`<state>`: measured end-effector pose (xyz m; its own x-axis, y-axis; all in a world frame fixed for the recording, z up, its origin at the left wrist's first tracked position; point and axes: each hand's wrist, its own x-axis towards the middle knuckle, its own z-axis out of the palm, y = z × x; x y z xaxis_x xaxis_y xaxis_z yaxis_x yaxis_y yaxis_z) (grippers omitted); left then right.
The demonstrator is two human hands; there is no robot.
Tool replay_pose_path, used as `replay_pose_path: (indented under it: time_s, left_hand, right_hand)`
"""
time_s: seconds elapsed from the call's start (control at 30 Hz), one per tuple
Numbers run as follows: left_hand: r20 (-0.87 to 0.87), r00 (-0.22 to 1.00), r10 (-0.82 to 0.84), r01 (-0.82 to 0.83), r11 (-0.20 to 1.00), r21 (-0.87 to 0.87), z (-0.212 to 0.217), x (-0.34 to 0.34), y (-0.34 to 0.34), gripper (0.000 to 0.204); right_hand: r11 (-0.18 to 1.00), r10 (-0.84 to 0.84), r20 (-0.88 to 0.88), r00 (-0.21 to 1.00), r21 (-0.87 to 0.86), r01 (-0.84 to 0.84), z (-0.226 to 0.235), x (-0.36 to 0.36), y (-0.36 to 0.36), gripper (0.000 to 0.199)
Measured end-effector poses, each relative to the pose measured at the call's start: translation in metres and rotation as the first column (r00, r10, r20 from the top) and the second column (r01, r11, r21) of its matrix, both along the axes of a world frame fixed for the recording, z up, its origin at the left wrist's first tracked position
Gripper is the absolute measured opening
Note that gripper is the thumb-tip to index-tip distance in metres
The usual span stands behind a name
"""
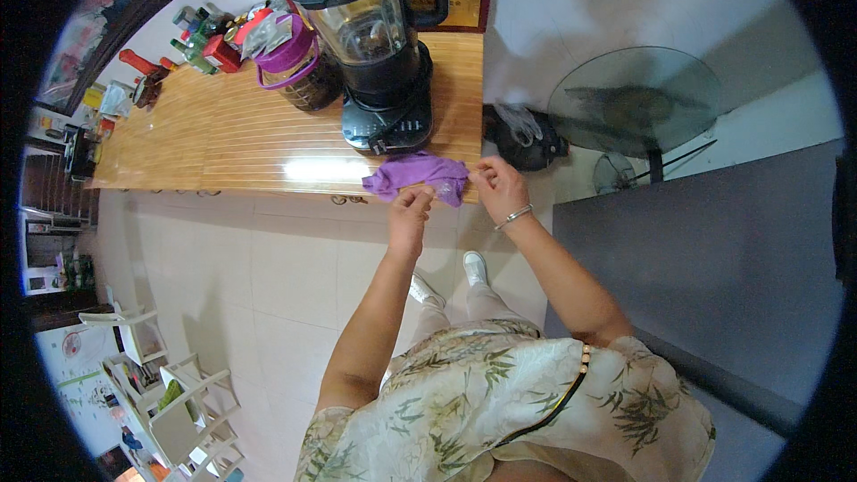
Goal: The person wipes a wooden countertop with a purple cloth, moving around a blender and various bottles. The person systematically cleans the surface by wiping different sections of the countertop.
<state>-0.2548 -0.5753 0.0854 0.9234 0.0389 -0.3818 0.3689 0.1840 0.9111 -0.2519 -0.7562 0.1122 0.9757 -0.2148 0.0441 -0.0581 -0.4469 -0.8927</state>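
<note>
A purple cloth (pixel 397 171) lies crumpled at the front edge of the wooden counter, just before the blender (pixel 384 62). Over its near side, my left hand (pixel 411 214) is closed in a pinch. By those fingertips shows a small clear, crinkled piece (pixel 444 188) that looks like plastic film. My right hand (pixel 500 189), with a silver bangle at the wrist, is closed at the cloth's right end. Whatever its fingertips hold is too small to make out. The blender has a clear jug, a black lid and handle, and a dark base with a cable across it.
Left of the blender stands a clear jar with a purple lid (pixel 290 52). Bottles and a red box (pixel 221 54) line the back of the wooden counter (pixel 241 138). A round glass table (pixel 634 98) and a large grey panel (pixel 696 277) are on the right. White chairs (pixel 178 419) stand lower left.
</note>
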Motion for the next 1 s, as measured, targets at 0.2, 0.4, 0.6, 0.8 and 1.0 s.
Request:
replay_pose_path:
  time_s: [0.2,0.4,0.6,0.8,1.0]
  left_hand:
    - [-0.139,0.989,0.041,-0.063,0.986,-0.157,0.009,-0.003,-0.001,0.01]
    - [-0.203,0.978,-0.054,-0.031,0.919,-0.394,0.017,-0.016,-0.016,0.009]
    - [-0.196,0.967,-0.16,0.082,0.932,-0.353,0.006,-0.016,-0.012,0.01]
    - [-0.199,0.955,-0.22,0.209,0.975,-0.076,0.003,-0.015,-0.006,0.015]
    - [-0.064,0.973,-0.223,0.225,0.974,0.017,0.003,-0.022,-0.007,0.015]
  right_hand:
    - [0.945,0.306,0.354,0.884,-0.225,-0.237,0.001,-0.02,0.009,0.016]
    - [0.976,0.156,0.103,0.982,0.135,-0.169,-0.011,-0.024,0.024,0.021]
    - [0.941,0.083,-0.005,0.997,0.33,-0.076,-0.025,-0.024,0.026,0.012]
    - [0.984,0.172,0.172,0.97,0.007,-0.175,-0.018,-0.027,0.019,0.01]
    - [0.872,0.356,-0.31,0.882,0.45,-0.194,-0.029,-0.024,0.007,0.007]
